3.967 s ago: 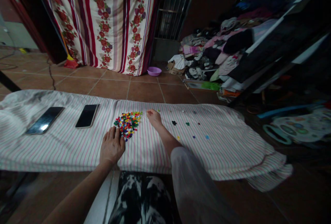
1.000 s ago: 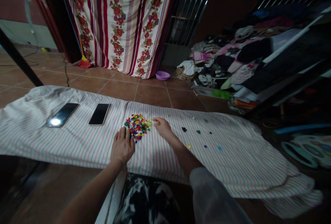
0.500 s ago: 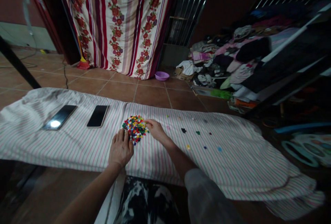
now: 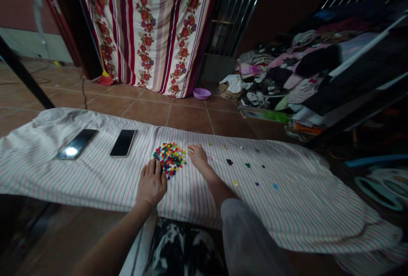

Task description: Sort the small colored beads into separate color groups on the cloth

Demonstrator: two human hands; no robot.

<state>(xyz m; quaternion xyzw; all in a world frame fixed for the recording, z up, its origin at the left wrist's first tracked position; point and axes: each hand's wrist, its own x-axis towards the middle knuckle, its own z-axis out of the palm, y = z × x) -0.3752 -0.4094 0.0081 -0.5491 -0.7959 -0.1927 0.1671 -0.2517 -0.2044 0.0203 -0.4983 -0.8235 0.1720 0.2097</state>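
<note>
A pile of small block-like pieces in many colours lies on the striped cloth. Flat on the cloth at the pile's near left edge rests my left hand, its fingers stretched out and touching the pieces. Just right of the pile, my right hand pinches a yellow-green piece between thumb and forefinger. Farther right, pieces sit in little groups by colour: black pieces, green pieces, yellow pieces, blue pieces, light blue pieces, and a light green group near my right hand.
Two phones, a larger phone and a smaller phone, lie left of the pile. Beyond the cloth, a purple basin stands on the tiled floor by a floral curtain. Heaped clothes fill the back right.
My right hand has drawn away from the pile to the right, with a yellow-green piece showing in its fingers. My left hand stays at the pile's edge. The whole view has shifted slightly.
</note>
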